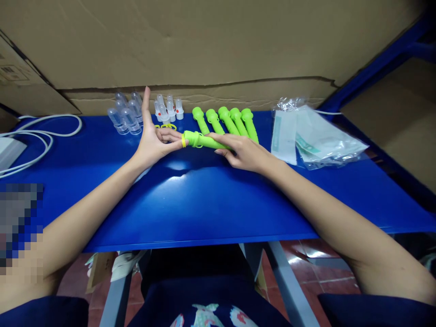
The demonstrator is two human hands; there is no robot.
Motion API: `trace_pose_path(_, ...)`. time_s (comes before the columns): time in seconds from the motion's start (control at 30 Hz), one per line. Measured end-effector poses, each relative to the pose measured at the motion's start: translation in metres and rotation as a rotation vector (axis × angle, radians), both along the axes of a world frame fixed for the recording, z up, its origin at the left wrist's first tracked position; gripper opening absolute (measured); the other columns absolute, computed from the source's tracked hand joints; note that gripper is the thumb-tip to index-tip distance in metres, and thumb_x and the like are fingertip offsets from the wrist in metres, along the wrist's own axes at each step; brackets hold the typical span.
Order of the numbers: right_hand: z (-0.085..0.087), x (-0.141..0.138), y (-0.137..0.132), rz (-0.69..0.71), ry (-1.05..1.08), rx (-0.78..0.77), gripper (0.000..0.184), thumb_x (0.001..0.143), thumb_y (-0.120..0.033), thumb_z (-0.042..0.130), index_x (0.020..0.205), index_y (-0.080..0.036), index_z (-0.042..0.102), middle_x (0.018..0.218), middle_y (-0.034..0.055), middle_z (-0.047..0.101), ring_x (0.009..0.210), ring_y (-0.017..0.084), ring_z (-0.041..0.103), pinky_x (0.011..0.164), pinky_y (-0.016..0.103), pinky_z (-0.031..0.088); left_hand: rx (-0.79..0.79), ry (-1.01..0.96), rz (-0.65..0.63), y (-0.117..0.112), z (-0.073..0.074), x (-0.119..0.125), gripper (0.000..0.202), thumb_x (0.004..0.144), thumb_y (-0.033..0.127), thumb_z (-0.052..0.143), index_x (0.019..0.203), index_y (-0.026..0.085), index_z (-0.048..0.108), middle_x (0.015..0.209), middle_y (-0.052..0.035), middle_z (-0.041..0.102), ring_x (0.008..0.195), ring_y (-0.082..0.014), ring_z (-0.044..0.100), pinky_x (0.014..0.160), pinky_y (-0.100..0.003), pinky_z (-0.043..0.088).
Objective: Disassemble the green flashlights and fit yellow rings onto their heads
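A green tube [213, 142] is held in the right hand [245, 152] over the worktop [166, 209], a yellow ring [184, 140] is pinched at its end by the left hand [152, 140], five more tubes [235, 121] lined up behind.

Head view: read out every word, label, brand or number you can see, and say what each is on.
Nothing can be read for certain.
Plastic packets on the right: green print, too blurred to read.
Cardboard at far left: printed label, too small and blurred to read.
Dark item at the left edge: pixelated, any text hidden.
Held green tube: no lettering I can make out.
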State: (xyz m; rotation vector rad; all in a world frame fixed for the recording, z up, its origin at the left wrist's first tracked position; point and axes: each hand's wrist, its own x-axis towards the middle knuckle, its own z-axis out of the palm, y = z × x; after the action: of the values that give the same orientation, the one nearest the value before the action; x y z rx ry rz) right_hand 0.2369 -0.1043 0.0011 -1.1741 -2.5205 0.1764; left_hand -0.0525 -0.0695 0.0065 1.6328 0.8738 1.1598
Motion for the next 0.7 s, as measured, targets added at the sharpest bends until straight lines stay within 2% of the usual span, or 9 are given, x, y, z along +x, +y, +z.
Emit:
trace_pose_path(0.07,0.001,0.001,0.000,-0.006,-0.005,0.001,0.055,0.109,-0.031,0.048,0.163,-0.019,0.053,0.136,0.0170,0.075,0.117,0.034,0.073,0.097,0.047,0.060,-0.005,0.003,-0.005,0.000,0.000,0.000,0.159,0.060,0.031,0.105,0.172,0.031,-0.008,0.096,-0.0028,0.083,0.085,-0.0234,0.085,0.084,-0.034,0.067)
trace_pose_path(0.2,0.001,0.002,0.000,-0.017,-0.005,-0.002,0.055,0.110,-0.031,0.047,0.163,-0.019,0.053,0.142,0.0170,0.073,0.120,0.034,0.073,0.100,0.048,0.059,-0.018,-0.004,-0.014,0.000,0.001,0.000,0.163,0.058,0.036,0.107,0.172,0.029,-0.010,0.091,-0.0010,0.082,0.089,-0.0250,0.085,0.086,-0.035,0.068)
trace_pose_path(0.43,-0.001,0.003,0.001,-0.001,0.032,0.004,0.054,0.109,-0.031,0.047,0.161,-0.022,0.054,0.141,0.0157,0.073,0.119,0.033,0.072,0.100,0.048,0.059,-0.011,-0.005,0.012,0.004,-0.004,-0.001,0.150,0.060,0.039,0.106,0.170,0.033,0.005,0.109,-0.0080,0.083,0.087,-0.0239,0.084,0.085,-0.036,0.068)
trace_pose_path(0.7,0.002,0.005,0.002,-0.018,-0.001,0.024,0.056,0.108,-0.031,0.047,0.162,-0.019,0.054,0.126,0.0164,0.076,0.110,0.032,0.072,0.096,0.046,0.058,-0.004,-0.044,-0.032,0.007,-0.010,-0.001,0.150,0.058,0.046,0.107,0.170,0.029,0.009,0.095,-0.0013,0.081,0.088,-0.0213,0.081,0.085,-0.036,0.067)
